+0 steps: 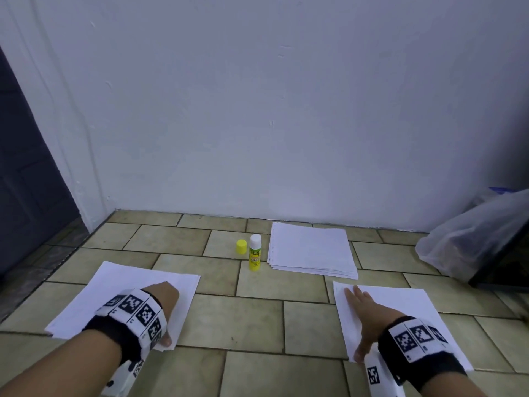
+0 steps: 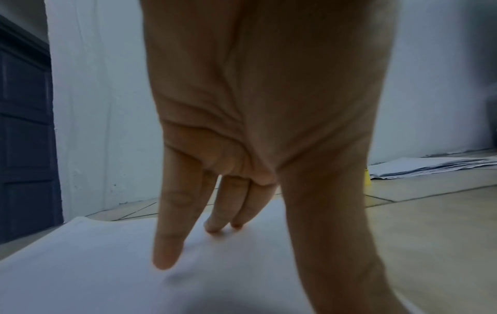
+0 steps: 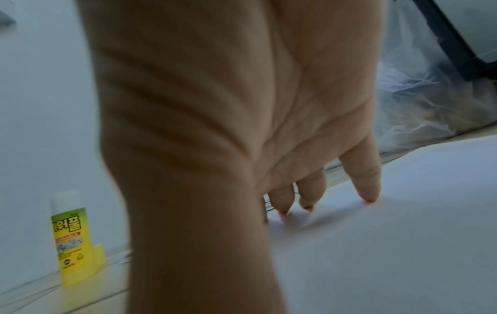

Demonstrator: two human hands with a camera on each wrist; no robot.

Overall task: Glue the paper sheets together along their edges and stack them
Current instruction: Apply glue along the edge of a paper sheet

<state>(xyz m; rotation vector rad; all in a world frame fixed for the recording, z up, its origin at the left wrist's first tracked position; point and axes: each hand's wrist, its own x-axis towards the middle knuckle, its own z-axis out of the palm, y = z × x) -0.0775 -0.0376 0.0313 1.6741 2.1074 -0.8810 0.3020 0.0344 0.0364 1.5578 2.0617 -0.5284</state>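
Note:
Two white paper sheets lie on the tiled floor. My left hand (image 1: 161,296) rests on the left sheet (image 1: 114,299), its straight fingers (image 2: 172,244) touching the paper (image 2: 94,276). My right hand (image 1: 362,308) lies flat on the right sheet (image 1: 435,313), near its left edge, with its fingertips (image 3: 309,201) pressing on the sheet (image 3: 390,244). Between and beyond the hands stands an uncapped yellow glue stick (image 1: 254,253) (image 3: 70,238), with its yellow cap (image 1: 241,247) beside it. A stack of white sheets (image 1: 312,249) (image 2: 430,167) lies by the wall.
A white wall (image 1: 257,110) closes off the floor just behind the stack. A dark door (image 1: 25,181) is at the left. A clear plastic bag (image 1: 472,239) and a dark object (image 1: 512,253) sit at the right. Bare tiles (image 1: 257,325) lie between the two sheets.

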